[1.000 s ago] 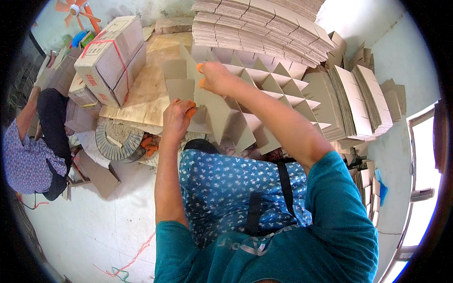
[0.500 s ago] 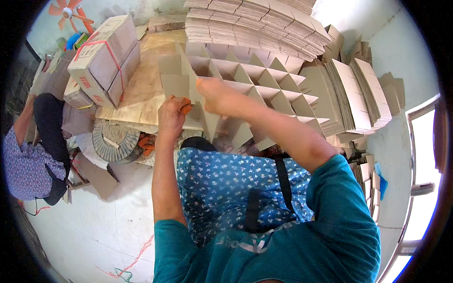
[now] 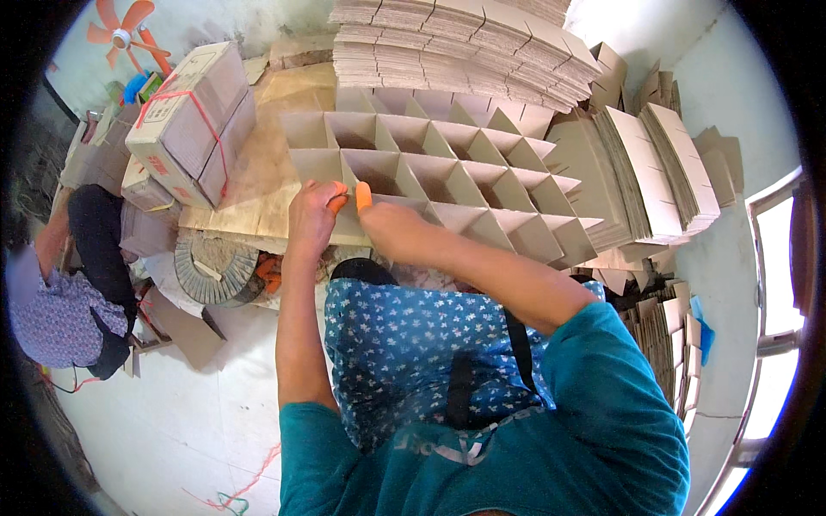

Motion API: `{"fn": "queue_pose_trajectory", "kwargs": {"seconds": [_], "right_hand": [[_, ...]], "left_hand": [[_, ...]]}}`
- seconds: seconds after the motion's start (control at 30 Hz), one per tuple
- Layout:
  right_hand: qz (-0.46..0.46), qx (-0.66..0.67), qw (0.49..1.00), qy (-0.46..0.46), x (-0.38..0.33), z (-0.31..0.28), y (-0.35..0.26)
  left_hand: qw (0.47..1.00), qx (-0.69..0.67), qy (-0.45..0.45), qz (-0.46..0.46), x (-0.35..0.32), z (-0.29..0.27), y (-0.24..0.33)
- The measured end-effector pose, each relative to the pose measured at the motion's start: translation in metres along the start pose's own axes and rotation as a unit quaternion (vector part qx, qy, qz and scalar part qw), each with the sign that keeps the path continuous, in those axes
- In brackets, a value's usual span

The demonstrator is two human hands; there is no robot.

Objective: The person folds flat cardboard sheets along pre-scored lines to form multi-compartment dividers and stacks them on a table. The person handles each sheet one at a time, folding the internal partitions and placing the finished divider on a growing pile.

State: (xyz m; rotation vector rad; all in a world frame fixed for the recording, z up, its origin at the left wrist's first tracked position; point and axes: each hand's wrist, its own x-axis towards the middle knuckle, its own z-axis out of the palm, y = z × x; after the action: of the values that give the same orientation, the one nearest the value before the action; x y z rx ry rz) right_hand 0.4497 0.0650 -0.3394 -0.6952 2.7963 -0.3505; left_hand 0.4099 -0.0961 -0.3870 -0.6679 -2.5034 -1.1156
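A cardboard divider grid [image 3: 413, 161] of crossed strips stands opened into several square cells on the wooden table in front of me. At its near left corner my left hand [image 3: 313, 217] is closed on the edge of the cardboard, with an orange finger cover on it. Right beside it, my right hand [image 3: 394, 230] pinches the near strip, its orange-covered finger pointing up along the cardboard. My fingertips partly hide the spot where the strips meet.
Tall stacks of flat cardboard strips [image 3: 456, 52] rise behind the grid, and slotted sheets [image 3: 641, 172] lean at the right. Cartons tied with red string [image 3: 194, 125] sit on the wooden tabletop [image 3: 249, 185] at left. A person [image 3: 64, 301] works at the far left.
My right hand has come down toward the near edge, beside my left hand. The grid's left-end strips, slanted and folded before, now stand spread into square cells.
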Motion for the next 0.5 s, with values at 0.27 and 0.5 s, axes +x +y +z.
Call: {"fn": "queue_pose_trajectory", "kwargs": {"seconds": [0.27, 0.5], "right_hand": [[0.250, -0.037, 0.916, 0.312, -0.029, -0.055, 0.139], [0.017, 0.194, 0.966, 0.168, -0.063, -0.045, 0.133]], "left_hand": [[0.968, 0.210, -0.056, 0.123, -0.011, -0.006, 0.039], [0.969, 0.179, -0.087, 0.146, 0.035, 0.016, 0.045]]}}
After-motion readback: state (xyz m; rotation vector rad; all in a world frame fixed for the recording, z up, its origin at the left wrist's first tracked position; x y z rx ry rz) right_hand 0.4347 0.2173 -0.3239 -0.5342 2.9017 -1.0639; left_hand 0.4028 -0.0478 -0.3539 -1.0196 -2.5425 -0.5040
